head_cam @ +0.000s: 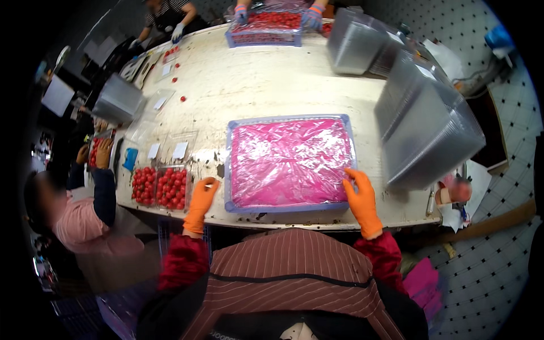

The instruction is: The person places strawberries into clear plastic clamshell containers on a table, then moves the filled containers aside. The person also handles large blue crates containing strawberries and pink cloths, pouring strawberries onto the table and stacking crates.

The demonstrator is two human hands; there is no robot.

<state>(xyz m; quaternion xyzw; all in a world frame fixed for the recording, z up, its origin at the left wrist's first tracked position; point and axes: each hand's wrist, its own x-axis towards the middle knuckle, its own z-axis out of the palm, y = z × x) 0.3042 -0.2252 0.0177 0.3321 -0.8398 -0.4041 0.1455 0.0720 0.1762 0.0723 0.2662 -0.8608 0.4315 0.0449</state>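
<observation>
A lavender plastic crate (289, 207) lies in front of me, its top covered by a pink sheet (276, 170) under shiny clear film. My right hand (361, 195), in an orange glove, is at the crate's right edge with thumb and forefinger apart, at the film. My left hand (203, 199), also gloved in orange, is just left of the crate with its fingers curved and nothing visible in them. Farther left, two clear plastic clamshells, one (143, 187) beside another (171, 187), hold cherry tomatoes; their lids bearing white labels lie folded back.
Tall stacks of clear clamshells (425, 127) stand at the right, with another stack (119, 100) at the left. Across the table, a co-worker's gloved hands (313, 18) touch a tomato crate (263, 40). A person in pink (89, 221) handles tomatoes at the left. Loose tomatoes (183, 98) lie on the table.
</observation>
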